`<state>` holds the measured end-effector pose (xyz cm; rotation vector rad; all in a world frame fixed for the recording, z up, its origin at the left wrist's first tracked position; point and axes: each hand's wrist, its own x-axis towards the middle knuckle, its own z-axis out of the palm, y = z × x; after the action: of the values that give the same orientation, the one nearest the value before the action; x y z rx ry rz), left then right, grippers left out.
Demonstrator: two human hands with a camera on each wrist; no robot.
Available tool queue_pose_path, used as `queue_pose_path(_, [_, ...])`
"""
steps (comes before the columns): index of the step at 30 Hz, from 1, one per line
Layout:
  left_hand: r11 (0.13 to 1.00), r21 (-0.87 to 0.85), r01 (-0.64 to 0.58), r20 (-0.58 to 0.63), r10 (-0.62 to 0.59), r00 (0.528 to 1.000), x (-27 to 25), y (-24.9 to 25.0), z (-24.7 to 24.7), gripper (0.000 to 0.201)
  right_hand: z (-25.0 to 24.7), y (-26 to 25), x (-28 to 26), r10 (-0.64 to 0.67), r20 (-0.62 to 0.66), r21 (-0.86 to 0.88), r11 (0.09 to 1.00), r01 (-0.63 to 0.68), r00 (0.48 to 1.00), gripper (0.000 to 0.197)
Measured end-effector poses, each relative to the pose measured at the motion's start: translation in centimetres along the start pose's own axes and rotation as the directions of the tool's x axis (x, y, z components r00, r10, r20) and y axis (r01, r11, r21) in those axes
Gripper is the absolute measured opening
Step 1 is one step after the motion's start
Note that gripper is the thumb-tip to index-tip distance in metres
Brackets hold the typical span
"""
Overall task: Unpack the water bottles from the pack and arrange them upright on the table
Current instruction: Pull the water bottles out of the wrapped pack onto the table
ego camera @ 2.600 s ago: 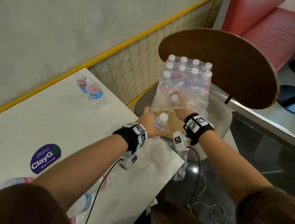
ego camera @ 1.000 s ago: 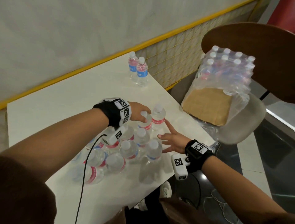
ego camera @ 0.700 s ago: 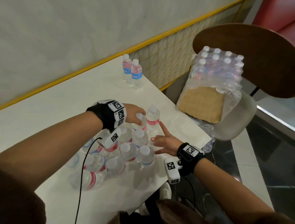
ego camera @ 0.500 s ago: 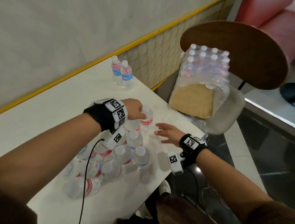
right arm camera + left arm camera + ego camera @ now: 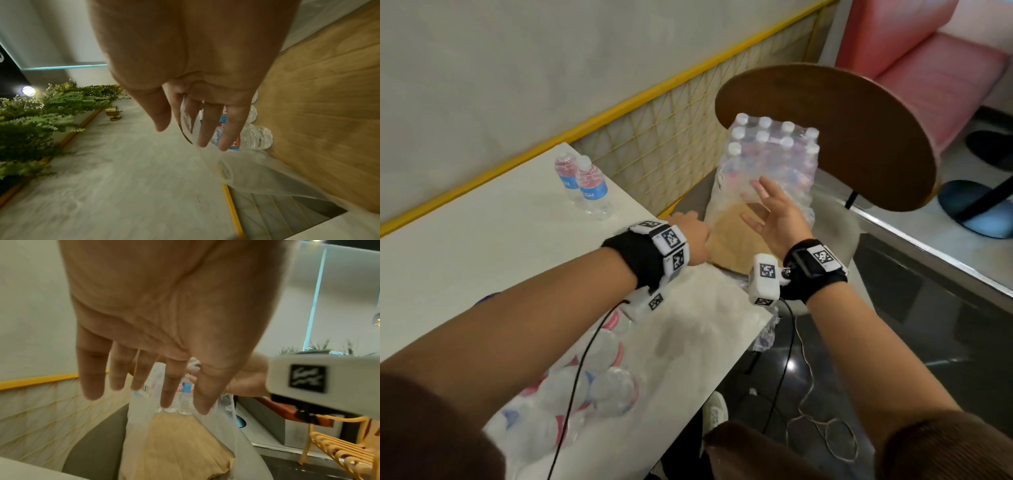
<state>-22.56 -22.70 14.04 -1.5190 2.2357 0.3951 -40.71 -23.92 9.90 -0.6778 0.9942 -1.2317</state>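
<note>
Since half a second earlier, you had taken your left hand (image 5: 690, 236) off the bottles on the table and carried both hands over to the pack (image 5: 767, 178) on the chair; your view had swung with them.

Nearest you, at 7 o'clock in the head view, the cluster of unpacked bottles (image 5: 585, 387) sat on the white table (image 5: 482, 240), blurred and partly under your left forearm, so you could not tell which stood upright. Your left hand hung past the table's edge, fingers (image 5: 92, 378) straight and slightly spread, holding nothing, just short of the pack's loose plastic wrap and cardboard base (image 5: 174, 451). Your right hand (image 5: 774, 219), at about 1 o'clock from the left, was spread wide with the fingers (image 5: 205, 126) relaxed, right at the wrap, gripping nothing. Beyond them the pack leaned against the wooden chair back (image 5: 859, 137), caps up. Far off at 10 o'clock, two blue-labelled bottles (image 5: 585, 185) stood upright and touching near the table's far edge.
</note>
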Motion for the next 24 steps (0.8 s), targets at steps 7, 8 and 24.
queue_pose_path(7, [0.984, -0.169, -0.048, -0.165, 0.02, 0.986, 5.6, 2.5, -0.4, 0.07, -0.6, 0.0, 0.2, 0.036, 0.103, 0.022, 0.999, -0.038, 0.994, 0.03])
queue_pose_path(8, [0.971, -0.232, -0.065, -0.21, 0.016, 0.977, 5.9, 2.6, -0.7, 0.068, -1.0, 0.3, 0.3, 0.063, 0.113, -0.023, 0.998, -0.06, 0.992, 0.032])
queue_pose_path(24, [0.927, -0.362, -0.094, -0.274, -0.01, 0.962, 4.4, 2.4, -1.3, 0.056, 0.0, -0.9, 10.7, 0.115, -0.093, -0.988, -0.131, -0.078, 0.989, 0.071])
